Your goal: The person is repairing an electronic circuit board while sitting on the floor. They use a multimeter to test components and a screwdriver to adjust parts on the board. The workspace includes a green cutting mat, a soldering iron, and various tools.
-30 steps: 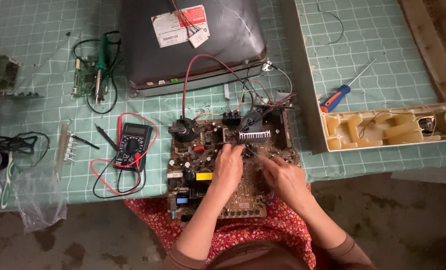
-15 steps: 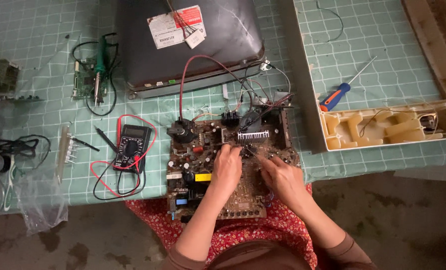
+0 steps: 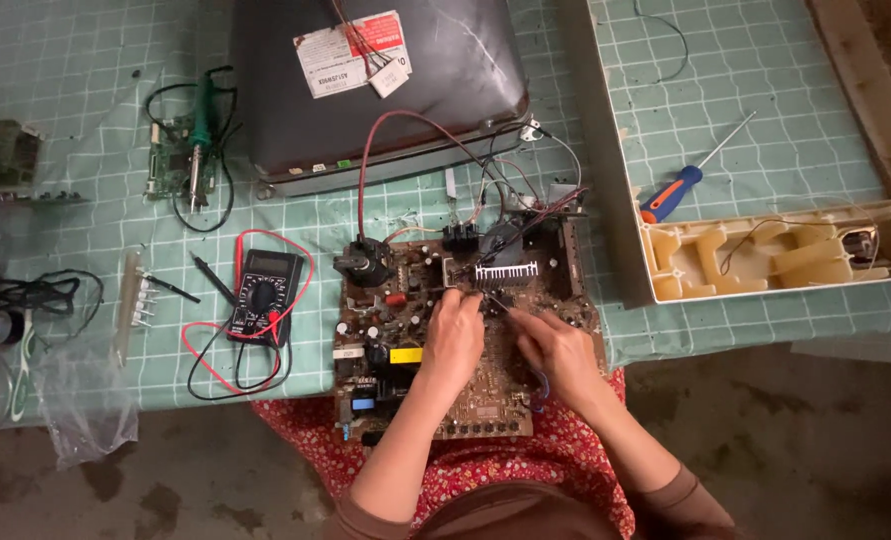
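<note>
1. Circuit board (image 3: 405,350) sits half on the table edge, half over the lap, wired up to the dark TV tube (image 3: 365,80) behind it.
2. Left hand (image 3: 453,335) rests on the board, fingers curled down; can't tell if it's pinching anything.
3. Right hand (image 3: 555,350) is just beside it, also curled on the board; grip not clear either.
4. Multimeter (image 3: 263,300) with red and black leads lies left of the board; a screwdriver (image 3: 680,185) is off to the right.

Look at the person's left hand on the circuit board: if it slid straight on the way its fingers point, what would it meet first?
The left hand points up the circuit board toward the finned heat sink. That silver heat sink looks first in line, though height above the board is hard to judge.
</note>
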